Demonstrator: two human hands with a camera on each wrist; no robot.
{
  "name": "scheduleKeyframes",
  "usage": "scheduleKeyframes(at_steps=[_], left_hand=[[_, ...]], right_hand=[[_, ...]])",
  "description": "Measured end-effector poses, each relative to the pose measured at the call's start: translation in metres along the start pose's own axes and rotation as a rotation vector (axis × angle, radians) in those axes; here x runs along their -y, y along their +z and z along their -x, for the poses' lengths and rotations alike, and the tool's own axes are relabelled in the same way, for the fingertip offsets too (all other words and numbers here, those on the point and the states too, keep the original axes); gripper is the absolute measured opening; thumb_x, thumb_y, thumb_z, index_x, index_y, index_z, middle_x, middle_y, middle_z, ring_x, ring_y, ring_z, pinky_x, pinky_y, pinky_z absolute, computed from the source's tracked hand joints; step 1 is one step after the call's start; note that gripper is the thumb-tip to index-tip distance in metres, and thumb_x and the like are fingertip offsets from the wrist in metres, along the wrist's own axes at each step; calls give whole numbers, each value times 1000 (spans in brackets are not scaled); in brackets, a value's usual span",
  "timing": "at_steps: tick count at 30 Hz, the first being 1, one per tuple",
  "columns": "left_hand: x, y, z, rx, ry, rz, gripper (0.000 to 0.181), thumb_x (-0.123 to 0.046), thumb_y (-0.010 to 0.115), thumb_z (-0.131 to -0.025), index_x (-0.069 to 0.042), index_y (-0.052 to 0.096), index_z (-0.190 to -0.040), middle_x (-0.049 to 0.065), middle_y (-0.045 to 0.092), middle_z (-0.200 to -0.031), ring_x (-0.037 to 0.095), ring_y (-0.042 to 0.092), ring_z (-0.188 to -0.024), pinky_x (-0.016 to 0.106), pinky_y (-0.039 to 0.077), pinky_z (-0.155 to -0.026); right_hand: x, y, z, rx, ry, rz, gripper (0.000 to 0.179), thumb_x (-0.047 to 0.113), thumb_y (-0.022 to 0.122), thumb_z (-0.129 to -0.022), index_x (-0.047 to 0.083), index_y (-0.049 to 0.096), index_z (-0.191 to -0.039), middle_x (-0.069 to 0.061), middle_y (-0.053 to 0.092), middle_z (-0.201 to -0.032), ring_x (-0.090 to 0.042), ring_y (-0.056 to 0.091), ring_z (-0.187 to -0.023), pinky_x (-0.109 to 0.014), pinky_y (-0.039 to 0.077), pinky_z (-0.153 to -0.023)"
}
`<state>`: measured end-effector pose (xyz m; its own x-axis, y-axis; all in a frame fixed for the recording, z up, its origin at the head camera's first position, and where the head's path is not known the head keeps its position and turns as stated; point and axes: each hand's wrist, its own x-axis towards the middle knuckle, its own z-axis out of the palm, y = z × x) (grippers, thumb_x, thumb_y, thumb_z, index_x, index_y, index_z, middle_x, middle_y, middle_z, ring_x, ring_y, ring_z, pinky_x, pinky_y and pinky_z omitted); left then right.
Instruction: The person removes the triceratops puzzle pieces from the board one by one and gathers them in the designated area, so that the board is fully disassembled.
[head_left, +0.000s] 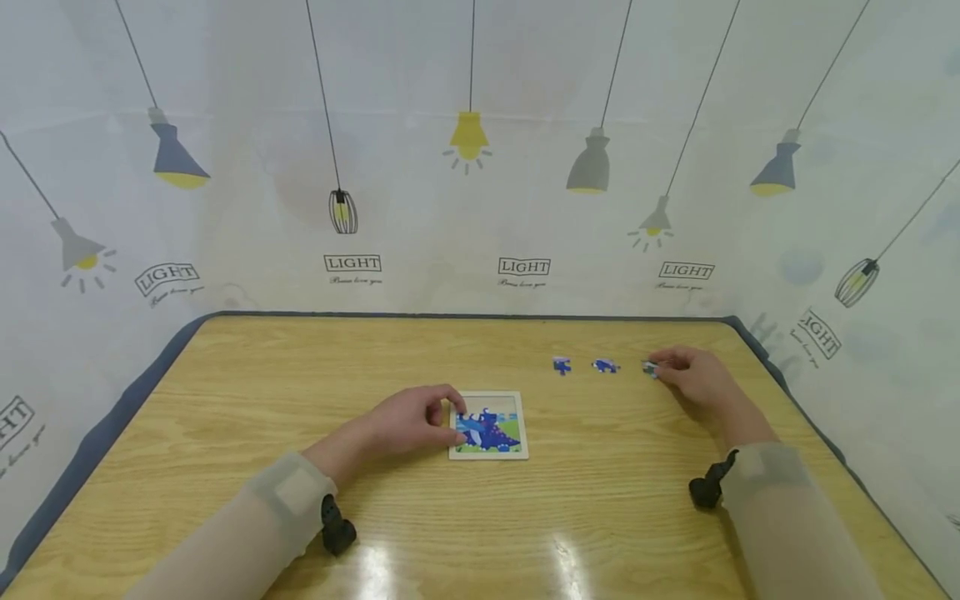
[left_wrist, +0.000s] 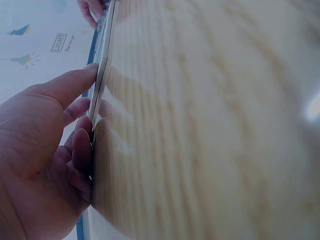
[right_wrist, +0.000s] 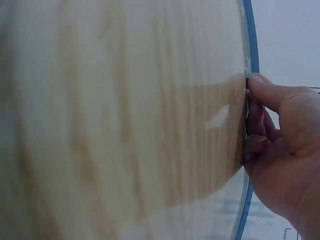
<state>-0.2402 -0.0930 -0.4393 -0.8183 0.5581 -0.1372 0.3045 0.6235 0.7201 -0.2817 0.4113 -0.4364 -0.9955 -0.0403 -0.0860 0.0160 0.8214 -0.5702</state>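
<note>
A square jigsaw puzzle board (head_left: 487, 454) with a pale frame lies on the table, showing a blue dinosaur-like picture with a bare area at its top. My left hand (head_left: 412, 419) holds the board's left side, thumb and index finger on its surface; in the left wrist view, the other fingers of that left hand (left_wrist: 45, 130) curl beside its edge. Farther right, my right hand (head_left: 697, 379) pinches a small puzzle piece (head_left: 648, 365) at the table surface, partly hidden by the fingertips. Two loose puzzle pieces, a blue one (head_left: 562, 365) and a blue-and-white one (head_left: 605, 366), lie left of it.
The wooden table (head_left: 337, 350) has a dark blue edge (head_left: 465, 315) along its back. Behind it hangs a pale curtain-like sheet (head_left: 412, 167) printed with lamps. A black strap with a small device (head_left: 337, 529) is on each wrist.
</note>
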Motion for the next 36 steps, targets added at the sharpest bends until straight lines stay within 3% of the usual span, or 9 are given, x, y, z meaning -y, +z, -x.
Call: scheduleKeyframes(at_steps=[4,12,18,25,36], left_hand=[[0,0,0,-5,-2,-1,34,-42,84,-98,-28,70,-125,-2,60,-88,15,56,-82,37,45,-80],[-1,-1,1,-5,2,0,34,-41,84,-98,-27,70,-126,-3,60,-88,15,56,-82,36,44,-80],[-2,-1,1,-7,0,4,33,-39,83,-98,-26,70,-126,-2,60,-89,16,56,-83,37,44,-80],[-2,0,0,-8,-16,11,33,-40,84,-98,-27,70,-125,-2,60,-88,16,56,-83,37,44,-81],[-1,-2,2,18,-12,37,38,-39,87,-95,-27,70,-126,-1,60,-90,17,57,-85,38,45,-81]], right_hand=[[-2,1,-1,12,5,-22,42,28,58,-115,4,63,-150,-31,63,-143,-46,61,-125,-58,51,-102],[-4,3,3,56,64,-198,54,37,62,-114,7,55,-158,-31,49,-155,-45,54,-133,-51,50,-103],[-4,4,3,42,48,-135,54,37,64,-112,7,57,-157,-31,50,-154,-46,52,-133,-59,46,-108],[-3,4,4,35,41,-134,52,35,63,-113,5,57,-156,-27,55,-143,-37,54,-117,-48,46,-97],[-7,5,1,22,41,-98,53,35,61,-114,7,56,-158,-30,55,-148,-42,55,-123,-57,46,-104]])
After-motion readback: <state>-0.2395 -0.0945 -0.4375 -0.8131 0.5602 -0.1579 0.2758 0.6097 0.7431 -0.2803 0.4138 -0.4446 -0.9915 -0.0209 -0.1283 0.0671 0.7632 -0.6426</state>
